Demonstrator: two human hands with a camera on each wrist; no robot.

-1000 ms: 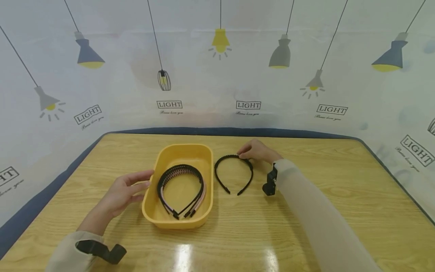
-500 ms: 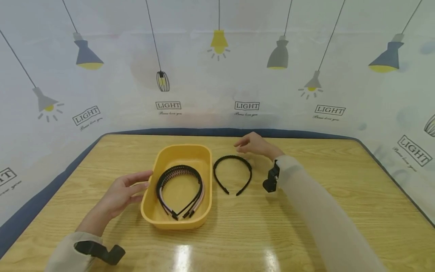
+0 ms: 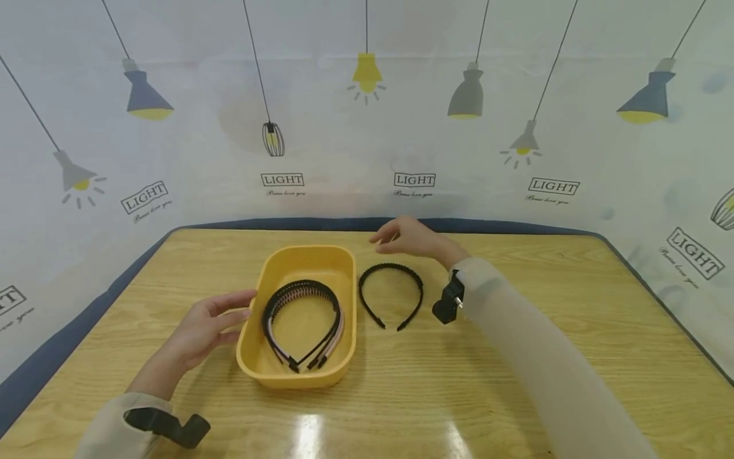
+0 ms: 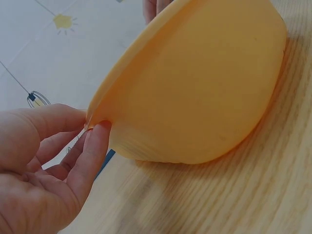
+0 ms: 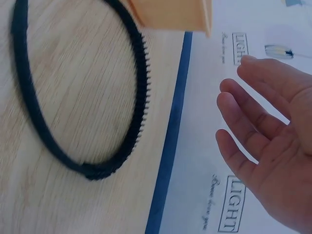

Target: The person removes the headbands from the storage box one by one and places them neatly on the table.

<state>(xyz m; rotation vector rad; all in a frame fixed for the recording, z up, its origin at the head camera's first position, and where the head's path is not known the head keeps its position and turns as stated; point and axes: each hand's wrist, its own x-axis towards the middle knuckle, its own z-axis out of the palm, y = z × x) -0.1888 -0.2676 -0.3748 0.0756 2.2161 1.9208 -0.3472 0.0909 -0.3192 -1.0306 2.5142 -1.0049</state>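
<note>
A yellow plastic basin [image 3: 297, 381] stands on the table, left of the middle. My left hand [image 3: 205, 328] pinches its left rim, with fingertips at and under the lip in the left wrist view. Several headbands [image 3: 305, 288], black and pink, lie together inside the basin. One more black headband [image 3: 420, 298] with a toothed top lies on the wood just right of the basin, its ends towards me. My right hand [image 3: 408, 237] hovers beyond that headband's top, fingers spread and holding nothing, as the right wrist view [image 5: 273, 126] shows.
The wooden table [image 3: 487, 395] ends at a dark blue border [image 3: 344, 223] along the back. Behind it hangs a white cloth backdrop [image 3: 344, 127] printed with lamps. Black wrist mounts [image 3: 450, 298] sit on both sleeves.
One second ago my right fingers touched the top of the loose headband. They have let go, lifted off and moved left towards the basin. The left hand stays at the basin's rim.
</note>
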